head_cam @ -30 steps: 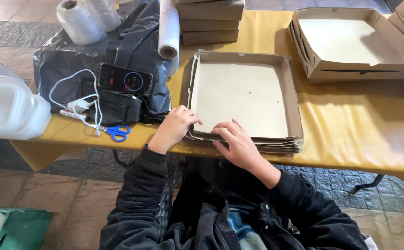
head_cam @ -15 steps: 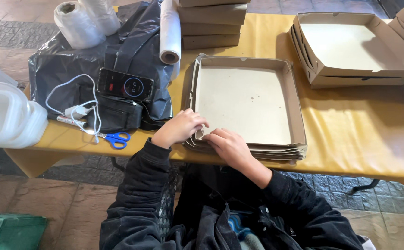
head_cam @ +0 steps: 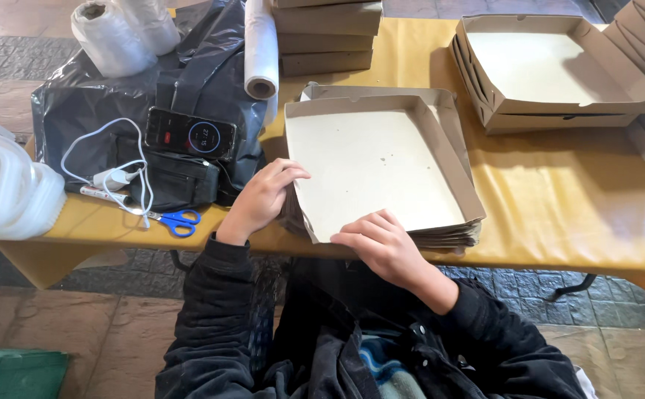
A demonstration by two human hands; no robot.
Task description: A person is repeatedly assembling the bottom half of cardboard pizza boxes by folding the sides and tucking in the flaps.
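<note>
A shallow cardboard box tray (head_cam: 370, 159), pale grey-beige inside with brown raised walls on the left, far and right sides, sits open-side up on top of a stack of flat cardboard blanks (head_cam: 448, 238) at the near edge of the yellow-covered table. It is turned slightly askew to the stack beneath. Its near side is not folded up; that flap lies flat. A few small dark specks mark its floor. Another folded tray edge (head_cam: 381, 91) peeks out behind its far wall.
</note>
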